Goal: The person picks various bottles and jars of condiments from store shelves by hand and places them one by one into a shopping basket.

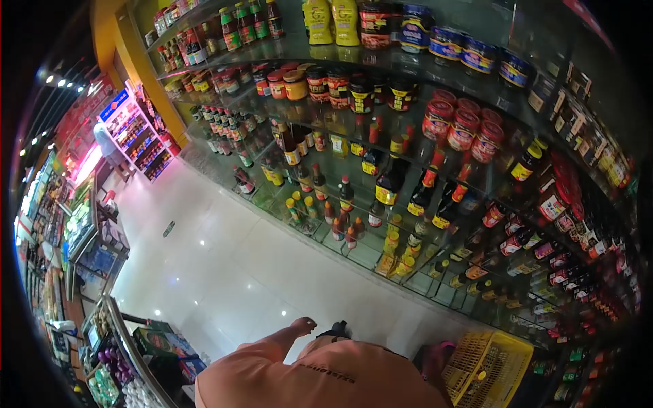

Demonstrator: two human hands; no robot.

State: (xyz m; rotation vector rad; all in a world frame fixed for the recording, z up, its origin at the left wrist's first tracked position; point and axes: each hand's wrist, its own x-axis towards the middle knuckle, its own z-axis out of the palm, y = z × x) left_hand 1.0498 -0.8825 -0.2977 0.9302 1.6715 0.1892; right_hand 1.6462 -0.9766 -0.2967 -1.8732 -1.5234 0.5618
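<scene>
We see the left hand low over the pale floor, arm reaching forward, fingers loosely parted and holding nothing visible; the right hand, dark and blurred, is beside the yellow basket, its grip something we cannot tell. Beyond, glass shelves carry bottles and jars, probably grouped for easy picking.

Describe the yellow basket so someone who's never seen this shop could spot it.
Start at the long glass shelves lined with bottles and jars. Go to the picture's lower right, beside the wearer's peach shirt. The basket is bright yellow openwork, far bigger than any bottle or jar nearby.
</scene>
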